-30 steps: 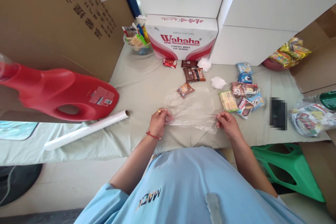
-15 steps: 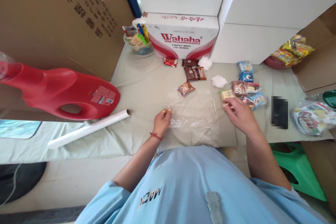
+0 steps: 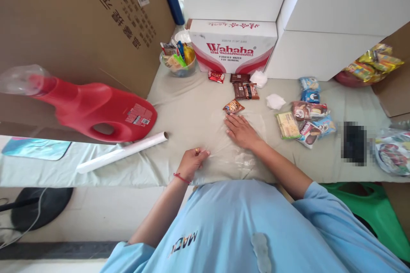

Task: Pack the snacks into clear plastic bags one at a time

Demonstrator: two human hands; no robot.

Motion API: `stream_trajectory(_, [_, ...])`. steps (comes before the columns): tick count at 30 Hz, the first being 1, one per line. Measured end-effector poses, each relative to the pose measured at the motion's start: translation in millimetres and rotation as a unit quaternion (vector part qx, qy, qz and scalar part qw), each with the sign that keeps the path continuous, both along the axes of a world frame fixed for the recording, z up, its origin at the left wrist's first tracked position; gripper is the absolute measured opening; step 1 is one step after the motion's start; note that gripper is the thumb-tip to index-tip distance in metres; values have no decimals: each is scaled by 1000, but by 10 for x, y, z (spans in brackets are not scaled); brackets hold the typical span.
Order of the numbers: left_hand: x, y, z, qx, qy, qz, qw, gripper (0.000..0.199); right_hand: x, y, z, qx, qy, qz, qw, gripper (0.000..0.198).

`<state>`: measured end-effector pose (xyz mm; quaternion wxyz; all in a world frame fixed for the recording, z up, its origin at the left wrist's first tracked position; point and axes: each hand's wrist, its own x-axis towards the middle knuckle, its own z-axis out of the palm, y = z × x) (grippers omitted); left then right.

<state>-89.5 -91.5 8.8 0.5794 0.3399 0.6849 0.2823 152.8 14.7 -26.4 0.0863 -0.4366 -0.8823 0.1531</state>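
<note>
A clear plastic bag (image 3: 246, 160) lies flat on the cloth-covered table in front of me. My left hand (image 3: 192, 162) pinches its left edge. Fingers stretched out, my right hand (image 3: 241, 132) rests flat on the bag's upper part. Just beyond those fingertips is a small brown snack packet (image 3: 233, 106). Farther back lie dark brown wrapped snacks (image 3: 245, 91) and a red packet (image 3: 216, 76). To the right, a yellow-green packet (image 3: 288, 125) sits beside a packaged chocolate snack (image 3: 309, 133), a pink-brown packet (image 3: 309, 111) and blue packets (image 3: 310, 89).
Two crumpled white pieces (image 3: 275, 101) lie behind. A Wahaha carton (image 3: 233, 49) stands at the back, beside a bowl of snacks (image 3: 178, 68). On the left are a red jug (image 3: 105, 111) and a white roll (image 3: 123, 152). A green stool (image 3: 381, 209) is at lower right.
My right hand has moved left from the yellow-green packet onto the plastic bag, and that packet now shows fully. My left hand keeps the bag's edge. The view has shifted slightly.
</note>
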Motion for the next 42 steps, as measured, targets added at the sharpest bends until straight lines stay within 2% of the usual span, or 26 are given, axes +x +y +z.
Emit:
stream_trajectory(5, [-243, -200, 112, -43, 8, -48, 998, 55, 32, 3, -3, 12, 22, -6, 1000, 54])
stream_trajectory(8, [-495, -304, 135, -63, 49, -67, 995, 50, 30, 30, -23, 8, 43, -17, 999, 52])
stream_trajectory(10, [-628, -344, 180, -41, 105, -48, 992, 44, 33, 58, 1, -1, 62, -25, 998, 53])
stream_trajectory(12, [-652, -345, 290, 32, 197, -6, 980, 35, 42, 85, 73, -2, 94, -26, 995, 54])
stream_trajectory(13, [-608, -329, 369, 89, 252, 21, 963, 32, 48, 96, 128, 4, 116, -25, 993, 55])
stream_trajectory(15, [-415, -262, 533, 220, 344, 57, 911, 26, 68, 102, 256, 28, 162, -25, 986, 55])
stream_trajectory(16, [-280, -211, 597, 283, 372, 56, 882, 23, 81, 93, 319, 41, 179, -27, 983, 54])
stream_trajectory(18, [15, -75, 634, 387, 377, -1, 842, 25, 122, 44, 410, 59, 194, -33, 979, 53])
stream_trajectory(20, [267, 98, 518, 440, 366, -116, 812, 32, 196, -46, 422, 62, 175, -37, 982, 54])
stream_trajectory(21, [354, 193, 409, 444, 365, -177, 799, 38, 252, -100, 394, 59, 152, -41, 986, 54])
stream_trajectory(23, [440, 377, 140, 408, 381, -269, 785, 48, 407, -202, 284, 46, 89, -53, 994, 55])
stream_trajectory(26, [411, 574, -213, 314, 429, -310, 789, 59, 717, -276, 90, 19, 4, -100, 995, 54])
stream_trajectory(29, [352, 634, -355, 286, 448, -298, 793, 64, 988, -255, 37, 13, -5, -171, 985, 54])
stream_trajectory(31, [334, 626, -352, 291, 440, -276, 804, 62, 1049, -256, 122, 35, 32, -199, 979, 55])
stream_trajectory(33, [312, 632, -313, 309, 431, -224, 818, 57, 983, -327, 271, 63, 88, -198, 974, 53])
stream_trajectory(35, [251, 706, -256, 352, 426, -151, 819, 50, 820, -481, 420, 68, 140, -153, 976, 49])
stream_trajectory(37, [135, 894, -184, 407, 421, -88, 806, 42, 621, -676, 499, 38, 164, -65, 984, 46])
stream_trajectory(40, [-121, 1427, -43, 439, 435, -42, 785, 33, 383, -899, 426, -15, 142, 64, 988, 43])
stream_trajectory(42, [-299, 1911, 59, 428, 461, -37, 776, 30, 312, -954, 287, -30, 120, 96, 988, 41])
